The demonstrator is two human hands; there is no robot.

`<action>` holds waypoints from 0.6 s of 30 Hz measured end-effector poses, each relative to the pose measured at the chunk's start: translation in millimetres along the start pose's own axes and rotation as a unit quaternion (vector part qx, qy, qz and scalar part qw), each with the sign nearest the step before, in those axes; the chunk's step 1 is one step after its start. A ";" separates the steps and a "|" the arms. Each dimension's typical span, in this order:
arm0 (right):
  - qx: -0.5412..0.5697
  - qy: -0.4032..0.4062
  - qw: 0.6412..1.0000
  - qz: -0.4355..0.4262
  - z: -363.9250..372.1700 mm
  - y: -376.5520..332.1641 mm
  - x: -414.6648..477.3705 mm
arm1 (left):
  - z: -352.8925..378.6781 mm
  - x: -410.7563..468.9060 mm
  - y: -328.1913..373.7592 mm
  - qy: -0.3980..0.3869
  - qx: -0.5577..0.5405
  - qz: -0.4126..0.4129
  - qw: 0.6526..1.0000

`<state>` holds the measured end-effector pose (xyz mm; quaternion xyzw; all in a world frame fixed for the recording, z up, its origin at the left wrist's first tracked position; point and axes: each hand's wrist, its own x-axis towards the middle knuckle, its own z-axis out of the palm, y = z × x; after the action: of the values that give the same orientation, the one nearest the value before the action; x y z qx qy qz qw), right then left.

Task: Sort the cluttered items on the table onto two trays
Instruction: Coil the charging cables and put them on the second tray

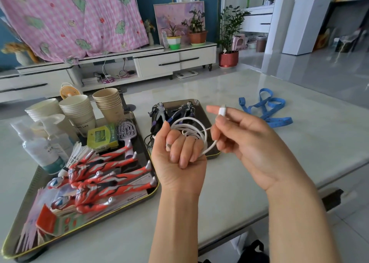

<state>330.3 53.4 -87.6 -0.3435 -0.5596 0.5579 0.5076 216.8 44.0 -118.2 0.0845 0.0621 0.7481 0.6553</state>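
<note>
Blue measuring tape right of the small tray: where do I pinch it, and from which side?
Pinch the blue tape where its loops cross and bunch, coming straight down from above. It lies flat on the table in loose loops, so single strands give little edge. The right hand is nearest but holds the white cable.

A white cable (187, 130), looped in loose coils, was held up before the smaller tray (175, 102) (two dark figures (184, 111) lay on it). The larger tray (119, 207) carried red figures (103, 175) and stacked cups (77, 111); a blue tape measure (267, 111) lay on the table (319, 135).
</note>
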 end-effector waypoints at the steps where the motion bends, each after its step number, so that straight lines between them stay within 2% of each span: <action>1: -0.018 -0.014 1.000 -0.003 0.9 -1.4 -1.6 | -0.2 0.5 0.2 0.010 0.013 0.010 1.000; 6: -0.154 -0.050 0.987 0.018 4.9 -1.6 -4.5 | 0.1 1.8 1.2 0.015 0.112 0.034 0.993; 11: -0.304 -0.023 0.952 0.014 2.1 5.9 -2.9 | 1.4 -0.3 -1.5 -0.022 0.304 0.019 0.952; 14: -0.269 0.000 0.961 0.060 -0.4 6.1 -3.7 | -1.3 0.2 1.9 -0.071 0.417 0.000 0.906; 18: -0.160 -0.043 0.976 0.141 -10.2 -1.5 -10.8 | -3.6 -0.7 9.2 -0.121 0.464 -0.076 0.874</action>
<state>343.0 45.7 -89.5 -0.4712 -0.6089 0.5415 0.3376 207.2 42.2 -119.8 0.4640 0.3282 0.5649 0.5982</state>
